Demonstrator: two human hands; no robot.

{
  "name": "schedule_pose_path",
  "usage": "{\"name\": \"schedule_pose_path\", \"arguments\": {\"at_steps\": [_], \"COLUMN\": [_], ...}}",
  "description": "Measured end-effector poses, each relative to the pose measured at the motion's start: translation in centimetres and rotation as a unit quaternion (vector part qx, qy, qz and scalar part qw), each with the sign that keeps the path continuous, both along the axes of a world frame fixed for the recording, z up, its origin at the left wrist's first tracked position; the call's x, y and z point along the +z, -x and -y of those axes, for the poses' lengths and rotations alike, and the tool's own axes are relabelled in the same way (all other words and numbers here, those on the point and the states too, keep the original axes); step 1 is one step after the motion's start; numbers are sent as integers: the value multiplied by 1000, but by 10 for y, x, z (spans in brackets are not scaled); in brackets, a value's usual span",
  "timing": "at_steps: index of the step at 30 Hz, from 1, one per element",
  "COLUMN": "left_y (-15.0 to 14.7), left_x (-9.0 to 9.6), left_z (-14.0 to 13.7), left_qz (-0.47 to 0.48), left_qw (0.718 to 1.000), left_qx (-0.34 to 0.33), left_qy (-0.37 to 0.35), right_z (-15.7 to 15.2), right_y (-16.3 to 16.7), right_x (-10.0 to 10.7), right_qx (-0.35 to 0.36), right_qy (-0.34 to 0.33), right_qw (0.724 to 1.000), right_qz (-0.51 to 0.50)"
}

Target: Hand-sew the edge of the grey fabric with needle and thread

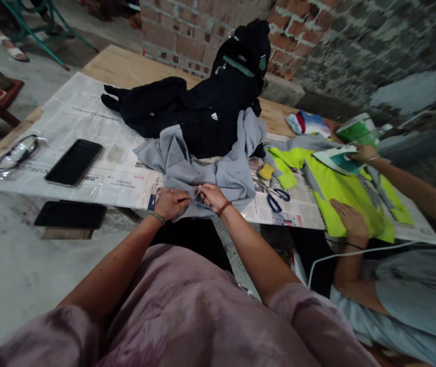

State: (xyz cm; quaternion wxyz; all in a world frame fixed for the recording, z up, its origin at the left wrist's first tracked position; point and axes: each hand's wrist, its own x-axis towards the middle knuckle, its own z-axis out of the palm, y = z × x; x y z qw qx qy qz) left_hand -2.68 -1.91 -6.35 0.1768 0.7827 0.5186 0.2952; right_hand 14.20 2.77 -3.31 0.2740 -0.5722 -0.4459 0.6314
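A grey garment point(229, 176) lies rumpled on the newspaper at the table's front edge. The fingers of my left hand point(170, 203) are closed on its near edge. Just to the right, my right hand point(212, 197) pinches a thin pale tool point(197, 193) whose tip points down at the cloth; its kind is too small to make out. Both hands are close together over the fabric. Blue-handled scissors point(275, 198) lie to the right of the garment, with a yellow sponge-like piece point(266, 171) behind them.
A black jacket point(202, 109) and a black bag point(243, 56) sit behind the garment. To the left are a phone point(74, 162) and glasses point(17, 153). On the right, a co-worker's hand holds an iron point(340, 159) on a yellow-green garment point(340, 204). A white cord point(374, 249) crosses there.
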Motion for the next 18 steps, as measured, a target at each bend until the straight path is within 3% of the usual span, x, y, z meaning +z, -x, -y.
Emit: {"name": "schedule_pose_path", "arguments": {"at_steps": [18], "left_y": [-1], "left_x": [1], "left_z": [0], "left_qz": [-7], "left_qw": [1000], "left_qx": [8], "left_qy": [3], "right_z": [4], "right_y": [1], "right_x": [-1], "right_qx": [53], "right_qy": [-51], "right_qw": [996], "right_qz": [54]}}
